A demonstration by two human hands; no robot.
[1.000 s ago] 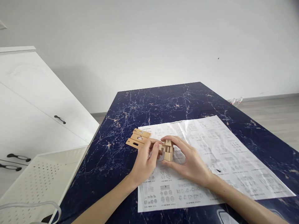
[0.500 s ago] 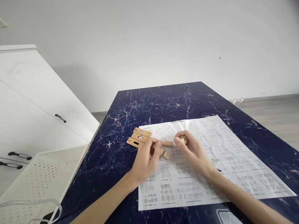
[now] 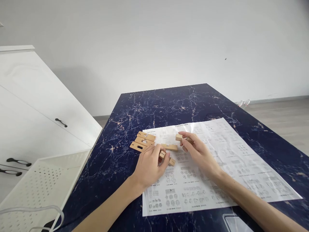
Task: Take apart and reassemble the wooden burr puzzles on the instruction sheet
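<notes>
My left hand (image 3: 152, 162) is closed around a small wooden block (image 3: 162, 154), whose square end with a dark line faces up between thumb and fingers. Just beyond its thumb, a second wooden block (image 3: 172, 161) rests on the printed sheet (image 3: 212, 190). Behind these lies a longer notched wooden bar (image 3: 171, 147), partly covered by the left fingers. Between thumb and fingertips, my right hand (image 3: 196, 148) pinches a pale wooden piece (image 3: 179, 137) above the sheet; part of it is hidden by the fingers.
Several flat wooden plates with cut-outs and numbers (image 3: 137, 146) lie left of the sheet's edge. The dark blue marbled table (image 3: 154, 106) stretches to the wall. A clear-edged object (image 3: 235, 222) sits at the near edge. A white cabinet (image 3: 43, 96) and a perforated white shelf (image 3: 41, 180) stand left.
My right hand has turned its wooden piece so that an end sticks out past the fingertips. The left fingers have shifted, showing the block's end. The camera view has moved slightly.
</notes>
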